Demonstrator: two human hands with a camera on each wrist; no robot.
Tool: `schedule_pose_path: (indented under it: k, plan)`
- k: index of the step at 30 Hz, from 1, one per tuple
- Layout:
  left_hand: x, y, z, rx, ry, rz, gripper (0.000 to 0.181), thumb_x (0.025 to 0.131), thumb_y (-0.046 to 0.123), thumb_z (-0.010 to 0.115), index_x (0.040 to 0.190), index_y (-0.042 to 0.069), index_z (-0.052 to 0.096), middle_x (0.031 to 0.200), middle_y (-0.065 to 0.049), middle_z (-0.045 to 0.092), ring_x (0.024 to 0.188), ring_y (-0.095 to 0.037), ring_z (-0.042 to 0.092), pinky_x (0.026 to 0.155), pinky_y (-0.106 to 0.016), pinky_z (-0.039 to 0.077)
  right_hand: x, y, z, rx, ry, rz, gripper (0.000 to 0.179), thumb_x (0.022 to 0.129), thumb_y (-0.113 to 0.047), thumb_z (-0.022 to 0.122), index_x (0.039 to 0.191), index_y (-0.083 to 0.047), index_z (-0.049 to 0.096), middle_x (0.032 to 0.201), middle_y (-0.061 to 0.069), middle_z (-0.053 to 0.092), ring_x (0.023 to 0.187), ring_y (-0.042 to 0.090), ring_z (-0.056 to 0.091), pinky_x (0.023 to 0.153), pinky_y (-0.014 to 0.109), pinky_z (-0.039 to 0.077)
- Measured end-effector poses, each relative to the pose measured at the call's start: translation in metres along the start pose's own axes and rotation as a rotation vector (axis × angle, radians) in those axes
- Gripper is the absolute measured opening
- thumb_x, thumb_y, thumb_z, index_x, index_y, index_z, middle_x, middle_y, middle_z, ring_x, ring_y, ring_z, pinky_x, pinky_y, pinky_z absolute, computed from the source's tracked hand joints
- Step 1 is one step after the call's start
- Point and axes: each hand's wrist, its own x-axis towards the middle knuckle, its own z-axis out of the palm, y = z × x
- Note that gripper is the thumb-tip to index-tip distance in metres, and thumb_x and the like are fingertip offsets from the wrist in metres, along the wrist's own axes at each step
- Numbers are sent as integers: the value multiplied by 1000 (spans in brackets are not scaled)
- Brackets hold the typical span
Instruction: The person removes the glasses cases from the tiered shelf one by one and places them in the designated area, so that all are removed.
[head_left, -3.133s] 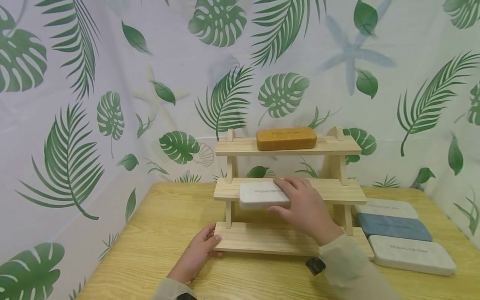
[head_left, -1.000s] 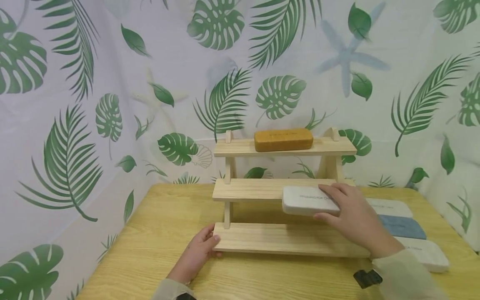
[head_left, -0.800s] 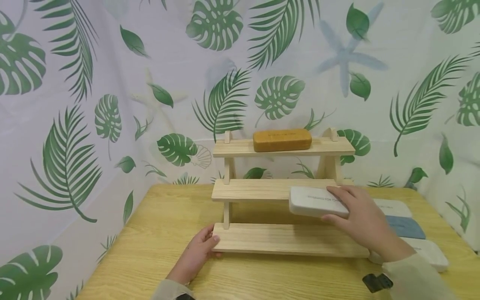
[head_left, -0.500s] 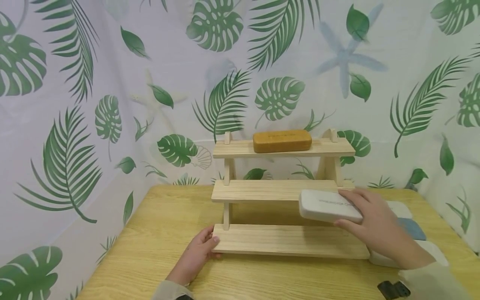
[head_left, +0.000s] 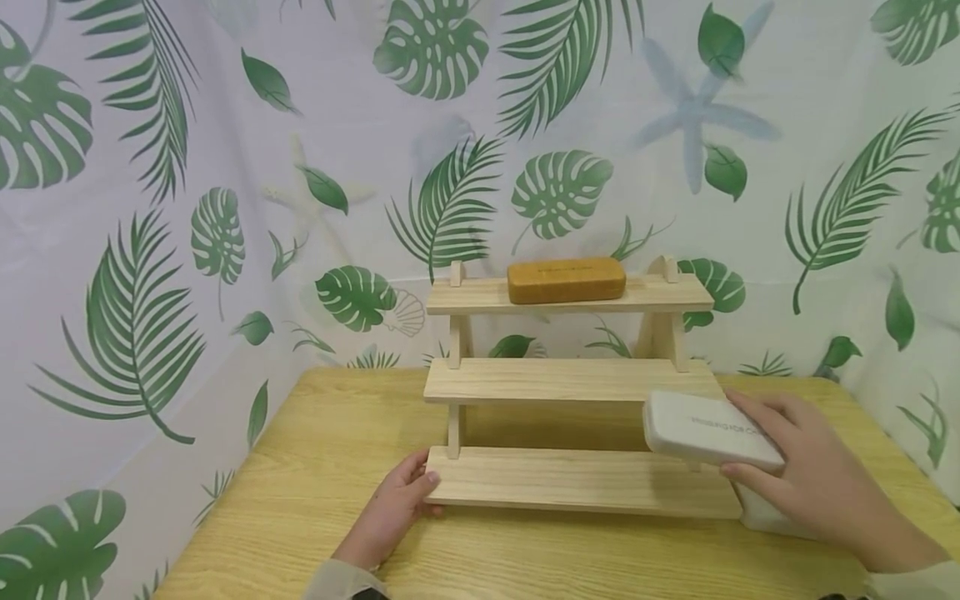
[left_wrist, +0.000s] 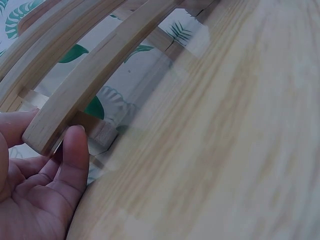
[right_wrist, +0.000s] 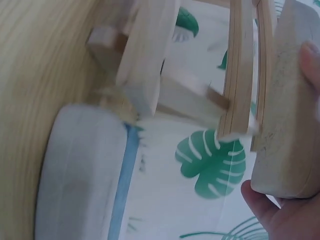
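Observation:
My right hand (head_left: 817, 467) grips a white glasses case (head_left: 705, 425) by its right end, fingers on the far edge and thumb in front. The case is in the air, tilted, overlapping the right end of a three-tier wooden display stand (head_left: 570, 379). In the right wrist view this case (right_wrist: 287, 115) lies along the fingers beside the shelf ends. My left hand (head_left: 393, 504) pinches the left end of the bottom shelf; the left wrist view shows fingers (left_wrist: 75, 155) on both sides of that board (left_wrist: 95, 65). An orange glasses case (head_left: 566, 280) sits on the top shelf.
On the wooden table (head_left: 300, 467), right of the stand, another white case (right_wrist: 82, 170) lies with a blue case (right_wrist: 123, 175) showing as a strip beside it. My right hand hides most of them in the head view. A leaf-print cloth (head_left: 300, 167) hangs behind.
My right hand has carried the white glasses case from the front of the middle shelf rightward and slightly down, past the shelf's right end. The left hand keeps its hold on the stand.

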Motion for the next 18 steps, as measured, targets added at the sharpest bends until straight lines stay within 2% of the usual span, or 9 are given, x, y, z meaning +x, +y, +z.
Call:
schedule_pose_path:
  k: [7, 10, 14, 18]
  plan:
    - [0, 1, -1, 5, -9, -4, 73, 106, 31, 55, 158, -5, 18, 151, -28, 40, 119, -31, 58, 88, -41, 56, -23, 15, -8, -22, -48, 48, 87, 72, -35, 93, 146, -11, 53, 120, 18, 52, 104, 37, 47, 74, 58, 44]
    - [-1, 1, 0, 2, -14, -12, 73, 107, 31, 54, 158, -5, 18, 150, -28, 40, 119, -31, 57, 88, -41, 56, -36, 23, -8, -46, -54, 60, 88, 71, -35, 93, 146, -13, 53, 119, 16, 52, 103, 36, 47, 74, 58, 43]
    - [-1, 1, 1, -6, -15, -13, 73, 107, 30, 54, 158, -5, 17, 151, -27, 39, 120, -31, 57, 88, -41, 56, -55, 39, -8, -53, -50, 64, 92, 68, -35, 94, 148, -15, 52, 119, 17, 51, 102, 39, 47, 75, 60, 40]
    - [0, 0, 0, -10, -13, -14, 71, 107, 29, 53, 159, -4, 17, 151, -26, 40, 121, -31, 57, 88, -40, 56, -75, 59, -6, -45, -7, 61, 104, 60, -33, 97, 151, -17, 49, 119, 22, 50, 103, 44, 44, 80, 60, 35]
